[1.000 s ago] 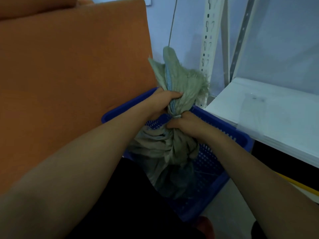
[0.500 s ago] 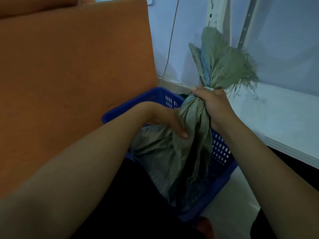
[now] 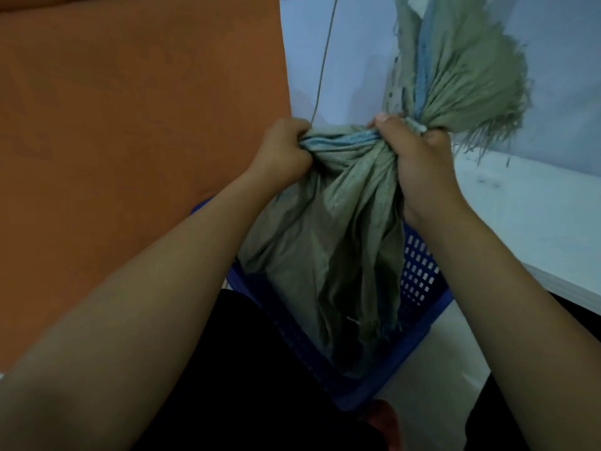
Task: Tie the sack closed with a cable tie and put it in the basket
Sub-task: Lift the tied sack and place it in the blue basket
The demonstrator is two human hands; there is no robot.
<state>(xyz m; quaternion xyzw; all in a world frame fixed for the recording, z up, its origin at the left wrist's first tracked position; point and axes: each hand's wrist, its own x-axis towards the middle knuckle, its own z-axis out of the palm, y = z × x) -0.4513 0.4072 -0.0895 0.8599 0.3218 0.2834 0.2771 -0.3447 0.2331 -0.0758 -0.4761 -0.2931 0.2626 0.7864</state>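
Sack (image 3: pixel 328 242) hangs over the blue basket (image 3: pixel 419 281), neck bunched and cinched by a pale tie (image 3: pixel 418 125). Left hand (image 3: pixel 283 154) and right hand (image 3: pixel 419 161) both clench the neck; lowering it in remains.

sack (image 3: pixel 328 242) filling basket (image 3: pixel 419 275) mouth, orange panel (image 3: pixel 130 109) crowding left

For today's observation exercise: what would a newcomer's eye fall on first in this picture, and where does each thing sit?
First, the grey-green sack at the centre, gripped at its bunched neck by the left hand and right hand, its frayed mouth fanning out at the upper right. Its lower end hangs in the blue basket below. A large orange surface fills the left.
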